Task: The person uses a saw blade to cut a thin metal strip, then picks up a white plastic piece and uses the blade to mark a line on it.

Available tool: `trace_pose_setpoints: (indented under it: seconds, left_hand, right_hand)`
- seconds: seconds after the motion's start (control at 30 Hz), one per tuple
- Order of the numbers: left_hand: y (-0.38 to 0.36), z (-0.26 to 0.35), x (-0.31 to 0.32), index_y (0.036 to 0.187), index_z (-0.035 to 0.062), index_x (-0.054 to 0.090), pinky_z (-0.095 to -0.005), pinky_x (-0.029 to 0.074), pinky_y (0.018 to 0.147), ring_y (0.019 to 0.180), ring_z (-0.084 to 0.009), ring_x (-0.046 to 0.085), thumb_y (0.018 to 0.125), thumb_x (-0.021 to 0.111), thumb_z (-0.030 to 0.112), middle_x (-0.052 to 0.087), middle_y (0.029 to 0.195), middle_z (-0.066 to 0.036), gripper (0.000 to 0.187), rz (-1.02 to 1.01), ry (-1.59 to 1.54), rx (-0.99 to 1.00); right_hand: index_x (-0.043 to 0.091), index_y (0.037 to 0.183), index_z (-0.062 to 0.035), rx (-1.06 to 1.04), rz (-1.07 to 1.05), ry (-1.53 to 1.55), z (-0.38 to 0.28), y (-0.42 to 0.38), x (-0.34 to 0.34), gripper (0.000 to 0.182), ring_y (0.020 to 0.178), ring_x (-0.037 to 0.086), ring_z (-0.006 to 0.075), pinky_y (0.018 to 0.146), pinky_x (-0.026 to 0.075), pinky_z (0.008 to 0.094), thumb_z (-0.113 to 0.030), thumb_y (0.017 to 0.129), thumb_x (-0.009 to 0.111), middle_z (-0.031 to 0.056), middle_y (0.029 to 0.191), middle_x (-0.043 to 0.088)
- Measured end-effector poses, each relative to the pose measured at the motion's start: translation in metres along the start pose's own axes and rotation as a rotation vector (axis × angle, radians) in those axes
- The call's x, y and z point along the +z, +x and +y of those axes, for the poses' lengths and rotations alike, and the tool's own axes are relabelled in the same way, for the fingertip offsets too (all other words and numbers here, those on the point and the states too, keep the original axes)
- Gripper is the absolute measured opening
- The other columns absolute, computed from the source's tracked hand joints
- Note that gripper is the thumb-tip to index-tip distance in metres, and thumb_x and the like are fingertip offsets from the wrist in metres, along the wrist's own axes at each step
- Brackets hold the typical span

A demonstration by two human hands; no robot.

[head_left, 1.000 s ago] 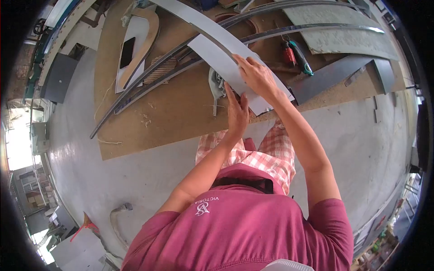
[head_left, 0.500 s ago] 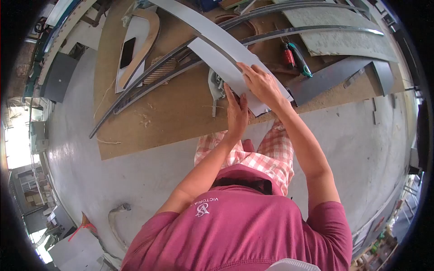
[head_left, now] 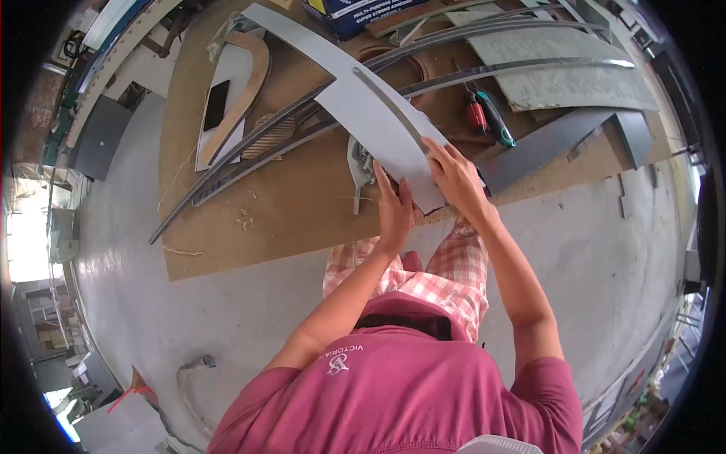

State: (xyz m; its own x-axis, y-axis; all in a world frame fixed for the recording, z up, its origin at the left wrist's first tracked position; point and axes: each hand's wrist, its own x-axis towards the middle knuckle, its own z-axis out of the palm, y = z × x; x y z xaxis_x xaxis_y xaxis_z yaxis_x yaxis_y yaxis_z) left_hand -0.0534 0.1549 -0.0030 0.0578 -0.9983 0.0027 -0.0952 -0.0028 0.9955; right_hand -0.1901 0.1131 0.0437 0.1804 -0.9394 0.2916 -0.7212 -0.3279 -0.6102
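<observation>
A long curved white panel runs from the upper left down to my hands. A second white piece lies along its lower part. On the white surface lies a narrow grey strip, its lower end under my right hand. The fingers of that hand are together over the strip; its thumb is hidden. At the lower left edge of the white piece, my left hand has its thumb on top and its index finger along the edge. A pale crumpled thing sits just left of that finger.
On the brown board are dark curved strips, a phone, a curved wooden piece, red-handled and green-handled tools, and grey sheets. A blue adhesive box stands behind.
My right hand has moved down and to the right along the white surface. The grey strip has shifted the same way. My left hand stays at the edge, and the view has tilted slightly.
</observation>
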Motion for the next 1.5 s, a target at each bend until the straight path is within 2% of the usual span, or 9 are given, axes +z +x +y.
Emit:
trace_pose_setpoints:
  seconds: [0.1,0.23,0.3,0.63,0.73,0.8,1.03,1.33,1.5]
  left_hand:
    - [0.005,-0.025,0.005,0.142,-0.0016,0.002,-0.0366,0.047,0.065,0.077,-0.0312,0.059,0.096,0.042,0.015,0.051,0.114,-0.028,0.064,0.043,0.108,0.044]
    - [0.0,0.0,0.002,0.142,-0.0022,0.001,-0.0375,0.047,0.073,0.087,-0.0334,0.059,0.096,0.041,0.014,0.048,0.12,-0.029,0.064,-0.013,-0.025,-0.033]
    - [-0.001,0.002,0.001,0.144,0.0044,0.0,-0.0275,0.043,0.05,0.061,-0.0142,0.049,0.097,0.04,0.016,0.052,0.098,-0.015,0.063,-0.01,0.0,-0.038]
    - [0.0,0.0,0.003,0.144,0.0036,-0.001,-0.0259,0.043,0.046,0.06,-0.0125,0.049,0.097,0.041,0.017,0.052,0.094,-0.014,0.064,0.007,-0.018,-0.03]
    - [0.0,0.001,-0.001,0.143,0.001,0.0,-0.0352,0.047,0.065,0.075,-0.0262,0.058,0.096,0.042,0.017,0.053,0.111,-0.026,0.065,-0.038,-0.037,-0.189]
    - [0.005,-0.017,0.002,0.144,0.0027,0.0,-0.0311,0.045,0.053,0.061,-0.0174,0.052,0.096,0.043,0.018,0.055,0.1,-0.02,0.066,0.031,0.081,0.074]
    - [0.001,-0.008,0.005,0.144,0.0036,0.0,-0.0308,0.042,0.046,0.055,-0.0164,0.048,0.096,0.043,0.016,0.055,0.093,-0.019,0.065,0.026,-0.035,0.018]
    - [0.003,-0.013,0.005,0.143,0.004,-0.003,-0.0305,0.041,0.045,0.056,-0.0158,0.049,0.096,0.042,0.014,0.055,0.092,-0.019,0.066,0.022,0.045,0.119]
    - [0.001,0.001,0.002,0.142,-0.0013,0.003,-0.0339,0.047,0.075,0.094,-0.0286,0.056,0.096,0.043,0.015,0.049,0.118,-0.025,0.064,0.021,0.024,0.044]
  right_hand:
    - [0.05,0.122,-0.013,0.093,0.048,0.026,0.002,-0.007,0.001,0.035,0.077,0.058,0.0351,0.068,0.048,0.0416,-0.012,0.087,0.049,0.0158,0.088,0.056]
    - [0.048,0.124,-0.0134,0.027,0.01,0.016,0.004,0.028,0.017,0.036,0.081,0.06,0.0357,0.07,0.049,0.0424,-0.014,0.088,0.05,0.0168,0.094,0.057]
    - [0.048,0.125,-0.013,-0.002,0.01,0.004,0.004,0.032,0.017,0.037,0.081,0.06,0.0358,0.071,0.049,0.0426,-0.014,0.088,0.05,0.0172,0.095,0.058]
    - [0.045,0.127,-0.0116,0.036,-0.024,-0.008,0.005,0.036,0.017,0.039,0.086,0.059,0.0359,0.073,0.048,0.0426,-0.015,0.088,0.051,0.0179,0.095,0.057]
    - [0.047,0.127,-0.0122,0.051,-0.03,0.018,0.001,0.028,0.015,0.039,0.089,0.059,0.0361,0.075,0.047,0.0421,-0.014,0.088,0.052,0.0182,0.097,0.058]
    - [0.047,0.127,-0.0121,0.057,-0.023,0.019,0.003,0.012,0.009,0.039,0.089,0.059,0.036,0.075,0.047,0.0419,-0.014,0.087,0.052,0.018,0.098,0.058]
    - [0.045,0.126,-0.0105,0.005,0.02,0.028,0.004,0.034,0.019,0.04,0.085,0.059,0.0361,0.073,0.048,0.0421,-0.014,0.087,0.052,0.0175,0.095,0.057]
    - [0.046,0.124,-0.0106,0.042,-0.012,0.001,0.003,0.003,0.008,0.037,0.085,0.058,0.0352,0.073,0.046,0.0423,-0.016,0.088,0.051,0.0168,0.091,0.055]
    - [0.046,0.127,-0.0117,0.004,-0.037,0.025,0.004,0.041,0.026,0.039,0.088,0.058,0.0366,0.076,0.047,0.0421,-0.015,0.088,0.052,0.018,0.096,0.058]
